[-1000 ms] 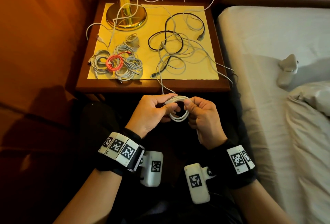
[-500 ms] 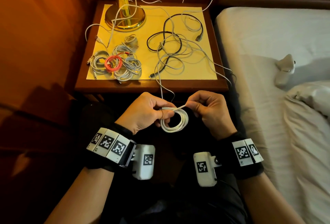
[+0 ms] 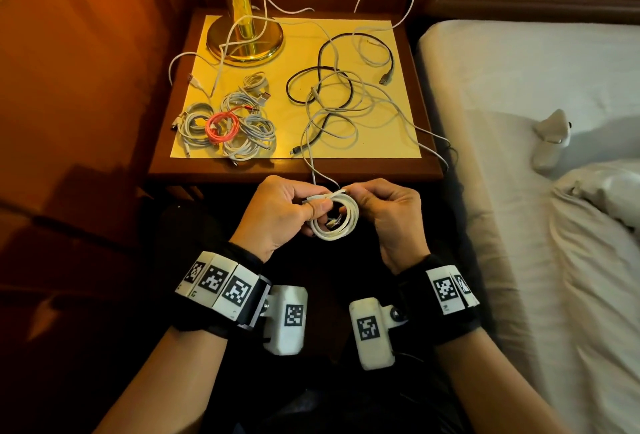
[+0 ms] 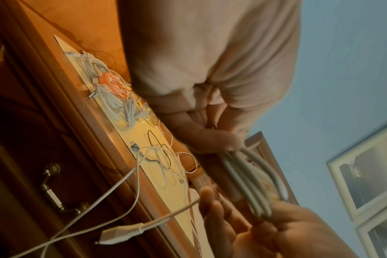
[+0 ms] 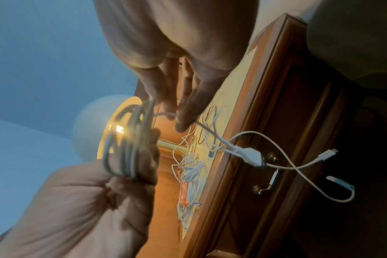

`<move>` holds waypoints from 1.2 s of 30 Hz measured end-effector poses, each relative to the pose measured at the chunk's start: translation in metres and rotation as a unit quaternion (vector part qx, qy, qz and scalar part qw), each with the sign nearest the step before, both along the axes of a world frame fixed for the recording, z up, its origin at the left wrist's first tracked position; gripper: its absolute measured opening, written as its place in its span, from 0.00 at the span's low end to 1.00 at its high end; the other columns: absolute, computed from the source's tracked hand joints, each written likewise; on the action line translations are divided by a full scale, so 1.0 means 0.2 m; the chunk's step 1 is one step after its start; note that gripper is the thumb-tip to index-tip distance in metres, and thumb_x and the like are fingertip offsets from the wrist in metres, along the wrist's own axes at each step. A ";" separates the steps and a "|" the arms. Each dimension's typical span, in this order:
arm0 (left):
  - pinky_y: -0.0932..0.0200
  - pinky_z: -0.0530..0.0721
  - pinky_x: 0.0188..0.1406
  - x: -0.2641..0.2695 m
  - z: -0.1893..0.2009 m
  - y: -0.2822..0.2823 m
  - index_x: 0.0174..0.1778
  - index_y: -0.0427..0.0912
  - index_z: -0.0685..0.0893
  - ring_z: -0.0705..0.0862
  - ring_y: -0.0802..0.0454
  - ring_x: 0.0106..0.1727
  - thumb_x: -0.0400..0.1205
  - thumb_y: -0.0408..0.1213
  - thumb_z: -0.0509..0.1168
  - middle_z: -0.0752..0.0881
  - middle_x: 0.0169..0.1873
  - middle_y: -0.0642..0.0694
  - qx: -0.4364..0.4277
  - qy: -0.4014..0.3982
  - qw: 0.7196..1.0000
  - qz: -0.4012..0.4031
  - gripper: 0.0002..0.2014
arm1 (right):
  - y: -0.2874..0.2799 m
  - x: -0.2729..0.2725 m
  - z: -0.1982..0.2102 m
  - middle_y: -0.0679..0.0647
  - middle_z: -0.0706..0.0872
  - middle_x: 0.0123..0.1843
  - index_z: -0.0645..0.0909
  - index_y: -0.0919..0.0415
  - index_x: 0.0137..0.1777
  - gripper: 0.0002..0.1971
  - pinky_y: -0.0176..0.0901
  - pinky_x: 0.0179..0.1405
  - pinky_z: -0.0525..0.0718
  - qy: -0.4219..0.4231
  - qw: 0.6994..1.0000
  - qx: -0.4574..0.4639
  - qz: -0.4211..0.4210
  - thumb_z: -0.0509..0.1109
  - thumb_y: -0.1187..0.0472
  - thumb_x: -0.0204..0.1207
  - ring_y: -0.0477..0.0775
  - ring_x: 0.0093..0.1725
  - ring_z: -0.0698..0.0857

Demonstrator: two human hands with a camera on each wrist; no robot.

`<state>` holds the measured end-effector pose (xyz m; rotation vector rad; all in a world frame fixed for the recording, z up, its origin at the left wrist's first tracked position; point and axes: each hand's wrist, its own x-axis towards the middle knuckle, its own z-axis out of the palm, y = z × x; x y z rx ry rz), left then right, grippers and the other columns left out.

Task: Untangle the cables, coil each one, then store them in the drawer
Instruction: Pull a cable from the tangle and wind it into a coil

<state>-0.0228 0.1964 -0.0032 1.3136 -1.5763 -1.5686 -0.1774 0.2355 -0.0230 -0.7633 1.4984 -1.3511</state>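
The left hand (image 3: 280,212) is pinching a small white cable coil (image 3: 334,220) between thumb and curled fingers, its grip clenched on the loops at their upper left edge. The right hand (image 3: 389,215) is grasping the same cable just to the right of that grip, fingertips (image 5: 181,122) nipping the free strand where it is leaving the coil. Both hands are hovering in front of the wooden surface (image 3: 429,170), below its near edge. From the grip the loose strand is rising forward onto the surface and running into a tangle of white cables (image 3: 346,111) and one black cable (image 3: 320,82), well beyond the hands. Forward and left of the grip, a cluster of coiled cables (image 3: 239,122) is lying together, a red coil (image 3: 221,125) among them (all touching or overlapping). Farther back on the left a brass lamp base (image 3: 246,42) is standing with a white lead draped over it. Below the grip, in the wrist views, a drawer handle (image 4: 53,188) is showing on the front, and a white plug end (image 4: 121,233) is dangling. A bed (image 3: 519,87) is lying off to the right.
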 end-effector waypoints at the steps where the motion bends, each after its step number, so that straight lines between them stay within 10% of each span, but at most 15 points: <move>1: 0.68 0.79 0.23 -0.01 -0.01 0.00 0.51 0.38 0.90 0.84 0.58 0.27 0.79 0.26 0.70 0.87 0.27 0.45 -0.001 -0.002 1.000 0.014 0.08 | 0.00 0.00 0.00 0.72 0.89 0.46 0.87 0.74 0.45 0.10 0.64 0.54 0.86 -0.021 1.000 0.012 0.004 0.71 0.65 0.77 0.66 0.44 0.88; 5: 0.69 0.80 0.23 -0.03 -0.04 0.00 0.53 0.34 0.89 0.85 0.59 0.25 0.78 0.29 0.72 0.87 0.29 0.44 0.002 -0.016 0.997 0.070 0.08 | 0.02 0.01 0.04 0.74 0.88 0.47 0.87 0.76 0.49 0.22 0.67 0.59 0.84 -0.064 0.997 0.020 0.047 0.76 0.53 0.67 0.69 0.47 0.89; 20: 0.64 0.87 0.40 -0.04 -0.06 -0.02 0.50 0.47 0.92 0.89 0.58 0.39 0.76 0.30 0.75 0.90 0.39 0.53 -0.116 -0.064 0.990 0.041 0.09 | 0.00 0.01 0.10 0.66 0.89 0.36 0.85 0.72 0.41 0.03 0.50 0.39 0.90 -0.003 0.992 0.110 0.062 0.75 0.76 0.70 0.59 0.34 0.89; 27: 0.79 0.74 0.46 -0.04 -0.08 -0.06 0.51 0.41 0.92 0.83 0.65 0.44 0.75 0.31 0.75 0.85 0.40 0.57 -0.216 -0.107 0.970 -0.025 0.09 | 0.02 0.01 0.06 0.62 0.88 0.32 0.86 0.70 0.40 0.02 0.41 0.30 0.85 -0.073 0.989 0.125 0.014 0.75 0.75 0.69 0.55 0.30 0.86; 36: 0.77 0.76 0.48 -0.04 -0.13 -0.05 0.46 0.53 0.83 0.81 0.74 0.42 0.80 0.27 0.70 0.85 0.42 0.58 -0.147 -0.047 0.988 -0.024 0.12 | 0.02 0.00 0.10 0.54 0.83 0.26 0.81 0.69 0.42 0.05 0.30 0.21 0.66 -0.181 0.974 0.101 0.092 0.65 0.71 0.78 0.43 0.22 0.78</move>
